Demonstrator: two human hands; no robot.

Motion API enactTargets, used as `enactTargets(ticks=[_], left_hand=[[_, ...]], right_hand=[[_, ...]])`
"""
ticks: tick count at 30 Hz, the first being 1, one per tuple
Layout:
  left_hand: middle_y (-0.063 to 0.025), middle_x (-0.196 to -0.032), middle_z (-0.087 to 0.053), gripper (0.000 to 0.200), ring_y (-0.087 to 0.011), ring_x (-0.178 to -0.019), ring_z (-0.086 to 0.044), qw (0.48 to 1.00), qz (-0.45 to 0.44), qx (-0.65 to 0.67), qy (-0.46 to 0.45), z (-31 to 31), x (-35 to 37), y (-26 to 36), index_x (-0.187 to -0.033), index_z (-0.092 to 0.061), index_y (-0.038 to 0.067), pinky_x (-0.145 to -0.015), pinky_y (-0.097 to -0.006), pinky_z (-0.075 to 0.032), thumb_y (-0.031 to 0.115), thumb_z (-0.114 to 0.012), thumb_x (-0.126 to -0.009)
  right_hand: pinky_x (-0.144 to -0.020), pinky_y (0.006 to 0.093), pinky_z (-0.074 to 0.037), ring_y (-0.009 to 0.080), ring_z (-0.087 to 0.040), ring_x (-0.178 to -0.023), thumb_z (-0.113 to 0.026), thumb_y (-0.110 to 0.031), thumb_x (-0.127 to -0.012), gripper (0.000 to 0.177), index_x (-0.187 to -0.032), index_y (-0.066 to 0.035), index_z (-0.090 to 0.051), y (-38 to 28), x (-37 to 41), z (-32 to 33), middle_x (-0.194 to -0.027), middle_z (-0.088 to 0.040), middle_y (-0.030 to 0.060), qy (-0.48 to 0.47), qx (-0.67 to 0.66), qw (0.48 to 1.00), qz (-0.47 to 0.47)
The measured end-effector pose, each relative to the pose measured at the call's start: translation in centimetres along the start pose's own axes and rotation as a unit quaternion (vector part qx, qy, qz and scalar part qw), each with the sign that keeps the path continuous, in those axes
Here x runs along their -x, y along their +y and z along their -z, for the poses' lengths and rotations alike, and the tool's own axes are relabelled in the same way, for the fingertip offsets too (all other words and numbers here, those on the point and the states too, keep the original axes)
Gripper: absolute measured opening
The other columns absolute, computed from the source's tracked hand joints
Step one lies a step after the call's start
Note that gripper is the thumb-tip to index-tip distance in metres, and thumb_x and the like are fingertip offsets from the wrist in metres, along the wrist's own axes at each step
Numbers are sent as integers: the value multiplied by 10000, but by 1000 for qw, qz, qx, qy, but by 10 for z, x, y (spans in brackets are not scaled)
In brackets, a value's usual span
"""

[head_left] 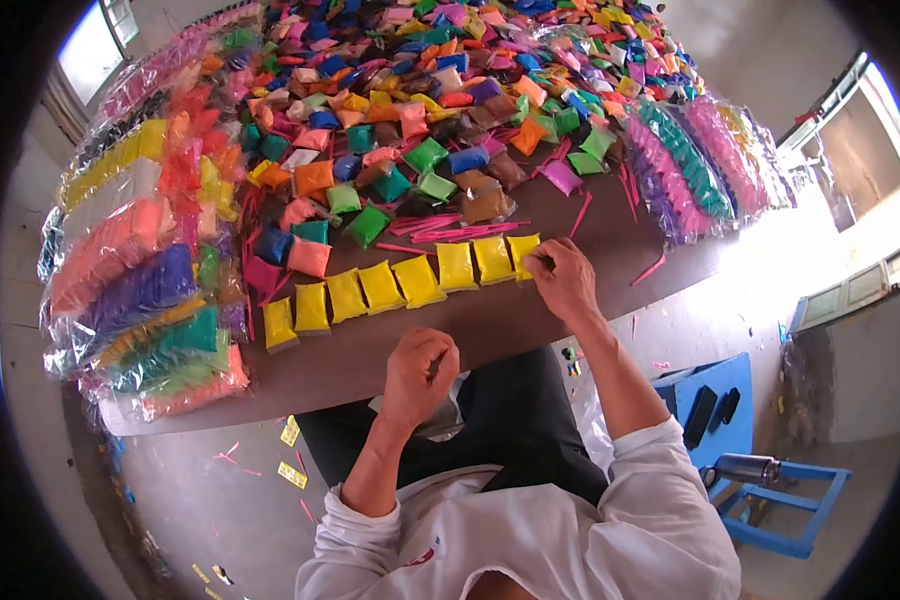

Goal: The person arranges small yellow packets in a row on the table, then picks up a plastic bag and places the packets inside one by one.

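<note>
A row of several small yellow packets [380, 286] lies side by side near the front of the brown table. My right hand [567, 283] is at the row's right end, with thumb and fingers closed on the edge of the last yellow packet [522, 254]. Over the table's front edge, apart from the row, is my left hand [420, 378]. Its fingers are curled toward the thumb, and nothing shows in them. Behind the row lie several thin pink strips [450, 233] and loose coloured packets [368, 226].
A large heap of coloured packets [410, 120] covers the back of the table [370, 345]. Clear bags of sorted packets stand at left [120, 255] and right [685, 165]. On my right, a metal bottle [748, 467] lies by a blue stool [810, 525].
</note>
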State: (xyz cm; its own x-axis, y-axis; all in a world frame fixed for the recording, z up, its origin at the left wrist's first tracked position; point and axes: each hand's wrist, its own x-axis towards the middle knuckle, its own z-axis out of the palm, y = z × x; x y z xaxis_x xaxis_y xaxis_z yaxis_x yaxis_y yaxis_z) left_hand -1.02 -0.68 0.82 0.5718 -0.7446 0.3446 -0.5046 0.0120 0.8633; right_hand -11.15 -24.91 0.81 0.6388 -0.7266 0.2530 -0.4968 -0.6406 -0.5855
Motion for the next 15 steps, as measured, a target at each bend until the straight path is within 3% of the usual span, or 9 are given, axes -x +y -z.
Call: enactTargets(ticks=[5, 11, 15], left_hand=[[-114, -865, -637, 77, -241, -779, -599, 1000, -12, 8, -8, 0, 2, -6, -806, -626, 1, -678, -332, -487, 68, -624, -844], [-128, -872, -641, 72, -269, -790, -597, 999, -35, -1, -21, 2, 1, -10, -783, -619, 1, -689, -357, -491, 59, -631, -824], [-135, -876, -638, 67, -284, -781, -590, 999, -35, 5, -18, 2, 0, -9, -781, -618, -3, -710, -366, -491, 54, -636, -813]], right_hand=[[-753, 417, -485, 299, -616, -863, -691, -189, -803, 145, -864, -59, -673, -2, -6, 3, -868, -612, 103, -10, -4, 1000, -26], [-771, 418, -486, 320, -622, -862, -648, -163, -829, 138, -924, -64, -664, -28, -60, 0, -865, -644, 118, 110, -31, 988, 105], [-799, 433, -483, 343, -624, -871, -647, -159, -821, 156, -945, -66, -663, -51, -134, -20, -888, -667, 141, 98, -7, 982, 162]])
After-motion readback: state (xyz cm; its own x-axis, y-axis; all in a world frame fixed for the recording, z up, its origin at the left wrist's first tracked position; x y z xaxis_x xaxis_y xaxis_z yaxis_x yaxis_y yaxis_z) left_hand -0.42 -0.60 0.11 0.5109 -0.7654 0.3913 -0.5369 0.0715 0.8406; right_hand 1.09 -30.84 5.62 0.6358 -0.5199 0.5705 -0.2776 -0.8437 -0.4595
